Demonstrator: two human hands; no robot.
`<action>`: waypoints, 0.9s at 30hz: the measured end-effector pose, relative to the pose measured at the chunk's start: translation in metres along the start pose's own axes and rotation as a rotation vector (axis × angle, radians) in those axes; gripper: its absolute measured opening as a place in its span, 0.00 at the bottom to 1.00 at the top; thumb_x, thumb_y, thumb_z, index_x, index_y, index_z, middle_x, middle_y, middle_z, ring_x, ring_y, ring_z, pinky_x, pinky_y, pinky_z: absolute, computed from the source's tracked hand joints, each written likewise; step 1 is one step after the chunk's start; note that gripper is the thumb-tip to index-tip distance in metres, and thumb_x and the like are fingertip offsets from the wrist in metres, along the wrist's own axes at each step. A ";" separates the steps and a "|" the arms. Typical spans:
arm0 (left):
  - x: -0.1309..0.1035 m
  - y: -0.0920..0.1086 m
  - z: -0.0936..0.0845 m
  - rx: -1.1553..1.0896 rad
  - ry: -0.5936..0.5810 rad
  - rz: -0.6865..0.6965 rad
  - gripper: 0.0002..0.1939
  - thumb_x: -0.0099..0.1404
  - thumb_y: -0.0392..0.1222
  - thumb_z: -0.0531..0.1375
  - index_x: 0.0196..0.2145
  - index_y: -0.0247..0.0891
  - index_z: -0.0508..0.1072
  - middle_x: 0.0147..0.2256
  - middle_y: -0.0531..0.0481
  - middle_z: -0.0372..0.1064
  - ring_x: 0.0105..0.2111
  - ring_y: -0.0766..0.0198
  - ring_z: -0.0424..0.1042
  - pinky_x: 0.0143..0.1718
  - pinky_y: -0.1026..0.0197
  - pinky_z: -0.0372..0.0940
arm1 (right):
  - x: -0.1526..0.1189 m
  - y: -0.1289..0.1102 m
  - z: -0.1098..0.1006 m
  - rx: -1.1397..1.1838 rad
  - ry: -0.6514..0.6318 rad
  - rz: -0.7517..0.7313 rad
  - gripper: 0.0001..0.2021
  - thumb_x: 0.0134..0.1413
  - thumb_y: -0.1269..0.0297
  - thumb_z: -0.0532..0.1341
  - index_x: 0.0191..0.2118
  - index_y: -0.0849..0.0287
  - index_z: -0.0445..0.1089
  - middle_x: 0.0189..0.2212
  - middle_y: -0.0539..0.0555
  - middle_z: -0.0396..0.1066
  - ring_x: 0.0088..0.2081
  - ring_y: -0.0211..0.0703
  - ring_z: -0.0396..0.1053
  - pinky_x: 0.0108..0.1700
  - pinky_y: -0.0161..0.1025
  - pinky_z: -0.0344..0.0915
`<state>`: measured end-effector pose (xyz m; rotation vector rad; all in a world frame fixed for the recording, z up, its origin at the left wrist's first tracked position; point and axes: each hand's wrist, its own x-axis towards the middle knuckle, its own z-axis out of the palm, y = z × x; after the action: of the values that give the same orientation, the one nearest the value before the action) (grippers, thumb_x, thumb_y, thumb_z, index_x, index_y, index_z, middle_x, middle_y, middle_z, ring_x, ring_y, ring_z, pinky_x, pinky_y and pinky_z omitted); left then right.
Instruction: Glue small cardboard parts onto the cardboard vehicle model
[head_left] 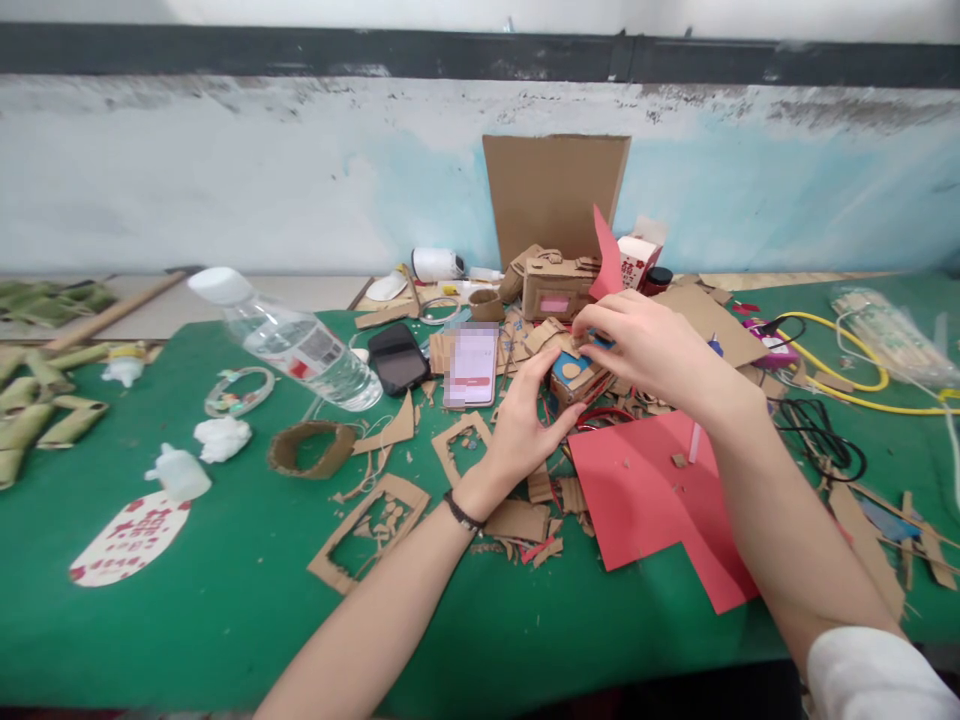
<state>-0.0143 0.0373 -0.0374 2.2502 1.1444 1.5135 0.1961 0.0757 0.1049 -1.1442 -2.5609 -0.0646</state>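
A small cardboard box [574, 372] with a blue top and a round cardboard disc on it stands on the green table, between my hands. My left hand [525, 418] is at its left side, thumb and fingers apart around the near left edge, steadying it. My right hand [637, 340] reaches over from the right, fingers bent together at a cardboard piece [553, 336] on the box's back top edge. The tips of its fingers are partly hidden. Just behind stands a larger cardboard box [556, 290] with a pink window.
Red paper [645, 480] and cardboard scraps [517, 520] lie in front of the box. To the left are a lit phone [472, 365], a black phone [398, 358], a leaning water bottle [292, 345] and cut cardboard frames [341, 575]. Yellow cable [855, 387] lies right.
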 end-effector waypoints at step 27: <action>0.001 0.002 -0.001 -0.026 -0.013 -0.010 0.39 0.75 0.49 0.68 0.77 0.46 0.59 0.71 0.36 0.67 0.72 0.44 0.68 0.71 0.38 0.69 | 0.002 0.001 0.002 -0.056 0.057 -0.002 0.12 0.78 0.62 0.57 0.50 0.53 0.78 0.47 0.59 0.80 0.49 0.52 0.74 0.42 0.43 0.63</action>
<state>-0.0141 0.0363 -0.0358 2.2318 1.1240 1.4986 0.1955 0.0784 0.1032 -1.1439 -2.5251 -0.1682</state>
